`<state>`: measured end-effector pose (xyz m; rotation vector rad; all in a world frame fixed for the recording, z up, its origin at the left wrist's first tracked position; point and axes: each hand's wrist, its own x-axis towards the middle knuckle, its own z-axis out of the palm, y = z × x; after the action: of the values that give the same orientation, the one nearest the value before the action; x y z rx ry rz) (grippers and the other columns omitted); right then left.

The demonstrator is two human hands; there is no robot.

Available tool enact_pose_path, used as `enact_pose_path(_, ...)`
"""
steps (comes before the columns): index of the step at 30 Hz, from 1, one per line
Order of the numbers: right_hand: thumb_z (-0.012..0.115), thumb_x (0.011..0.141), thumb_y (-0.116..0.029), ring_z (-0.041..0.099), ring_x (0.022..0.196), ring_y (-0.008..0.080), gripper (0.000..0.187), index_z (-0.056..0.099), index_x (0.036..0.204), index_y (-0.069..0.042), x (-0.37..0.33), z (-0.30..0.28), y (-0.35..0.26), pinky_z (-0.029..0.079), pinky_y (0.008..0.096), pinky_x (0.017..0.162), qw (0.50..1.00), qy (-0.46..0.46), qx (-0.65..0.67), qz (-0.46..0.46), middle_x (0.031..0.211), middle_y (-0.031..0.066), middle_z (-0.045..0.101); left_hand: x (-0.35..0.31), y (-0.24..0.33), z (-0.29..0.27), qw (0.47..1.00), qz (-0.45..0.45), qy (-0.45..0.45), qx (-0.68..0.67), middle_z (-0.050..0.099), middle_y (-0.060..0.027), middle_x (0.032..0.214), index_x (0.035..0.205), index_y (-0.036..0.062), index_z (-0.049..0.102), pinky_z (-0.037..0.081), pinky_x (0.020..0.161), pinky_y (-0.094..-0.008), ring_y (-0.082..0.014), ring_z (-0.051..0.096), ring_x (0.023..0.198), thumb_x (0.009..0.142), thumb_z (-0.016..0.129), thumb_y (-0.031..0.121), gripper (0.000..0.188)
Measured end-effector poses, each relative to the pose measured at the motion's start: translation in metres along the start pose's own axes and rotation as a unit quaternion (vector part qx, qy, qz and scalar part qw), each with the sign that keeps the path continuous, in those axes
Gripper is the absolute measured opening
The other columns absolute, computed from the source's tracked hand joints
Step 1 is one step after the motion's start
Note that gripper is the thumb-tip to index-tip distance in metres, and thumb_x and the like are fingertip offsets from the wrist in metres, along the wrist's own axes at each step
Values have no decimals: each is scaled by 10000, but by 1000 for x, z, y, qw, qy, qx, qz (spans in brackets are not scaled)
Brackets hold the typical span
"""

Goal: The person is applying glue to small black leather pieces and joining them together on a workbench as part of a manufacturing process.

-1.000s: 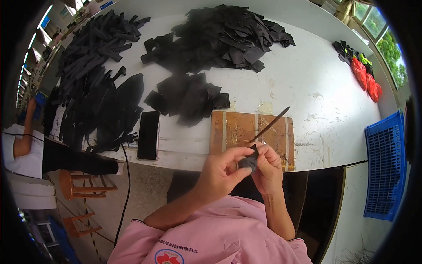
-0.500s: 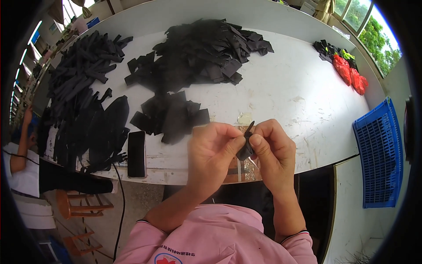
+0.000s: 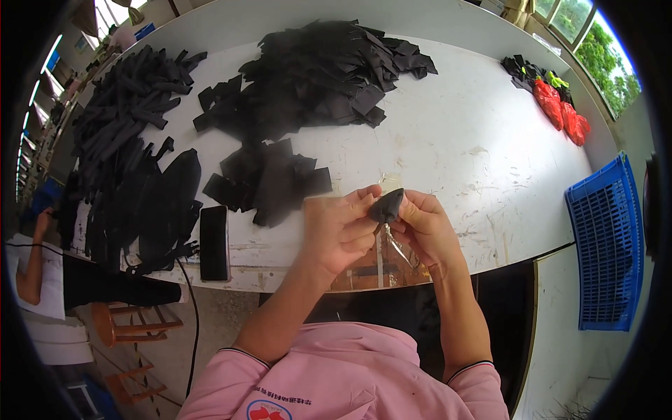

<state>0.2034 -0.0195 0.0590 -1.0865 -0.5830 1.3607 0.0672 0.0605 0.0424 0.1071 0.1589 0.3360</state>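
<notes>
Between my two hands, above the table's front edge, is a small black fabric piece (image 3: 386, 207), folded to a rounded, pointed shape. My left hand (image 3: 343, 227) pinches its left side between thumb and fingers. On its right side, my right hand (image 3: 425, 222) grips it with the thumb on top. A thin shiny strip (image 3: 397, 246) shows just below the piece; whether it is attached or lies behind cannot be made out. Past my left hand lies a small pile of flat black fabric pieces (image 3: 269, 183).
A large black fabric heap (image 3: 318, 80) lies at the back, with rolled black strips (image 3: 133, 98) and long black pieces (image 3: 164, 210) at left. A phone (image 3: 214, 243) rests near the front edge. Red plastic bags (image 3: 560, 112) lie far right, beside a blue crate (image 3: 607, 245).
The black piece has been turned and spread, so its broader face now shows. Both hands have shifted and changed their grip around it. The shiny strip below shows more plainly.
</notes>
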Motion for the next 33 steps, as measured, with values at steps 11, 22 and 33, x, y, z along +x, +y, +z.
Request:
enact_pose_path(11,529,851,-259,363,506,47,254,521,718,-44,11,-7,13,289,184,443,999,-40,-13,14,595,-15,442,4,-4,-17,983,50,37,-173,571,-60,758,921,-18,506,212,302,-166,-34,283,349,864,423,48,120)
enact_pose_path(22,510,849,-264,492,616,121,259,559,855,-11,-9,-8,12,397,234,577,920,82,-298,-243,695,41,534,-4,-4,26,716,330,-30,615,594,-87,948,921,-4,596,429,697,-206,-95,549,813,785,561,15,142)
enact_pose_path(33,633,707,-208,537,539,246,191,517,648,-68,-4,-11,19,423,348,458,710,71,-609,-347,586,61,495,-4,-14,-3,830,360,12,426,577,-96,935,973,-19,520,402,802,-263,-139,529,869,824,555,90,188)
